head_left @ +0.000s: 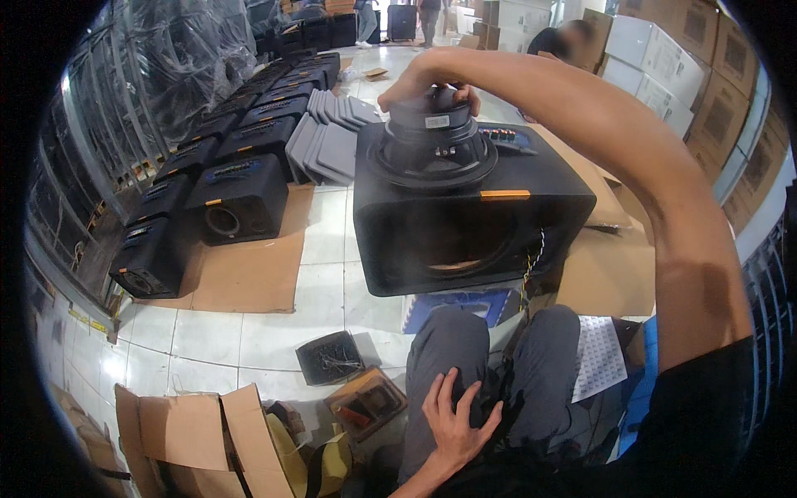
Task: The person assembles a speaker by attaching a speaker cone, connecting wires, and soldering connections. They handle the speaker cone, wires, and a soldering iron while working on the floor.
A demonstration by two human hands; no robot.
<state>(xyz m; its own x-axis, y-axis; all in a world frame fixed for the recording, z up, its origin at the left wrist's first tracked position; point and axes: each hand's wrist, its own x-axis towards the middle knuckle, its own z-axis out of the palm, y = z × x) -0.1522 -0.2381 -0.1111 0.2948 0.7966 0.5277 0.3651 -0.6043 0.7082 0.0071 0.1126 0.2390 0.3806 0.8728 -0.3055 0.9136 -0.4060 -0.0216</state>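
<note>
A black speaker cabinet (pixel 573 203) stands in front of my knees, with a large round opening in the side facing me. On its top rests a black speaker driver (pixel 433 153), magnet end up, near the left side. My right hand (pixel 432 75) reaches over from the right and grips the driver's magnet from above, fingers and thumb on either side. Twisted thin wires (pixel 533 264) hang out at the right of the opening. My left hand (pixel 457 419) lies on my left thigh with its fingers spread, holding nothing.
Rows of black speaker cabinets (pixel 241 199) stand at the left on cardboard (pixel 241 278), beside grey panels (pixel 320 149). Nearer lie an open carton (pixel 178 419), a small tray (pixel 369 402) and a black box (pixel 330 357). Stacked cartons (pixel 647 62) and a person (pixel 552 41) are at the right back.
</note>
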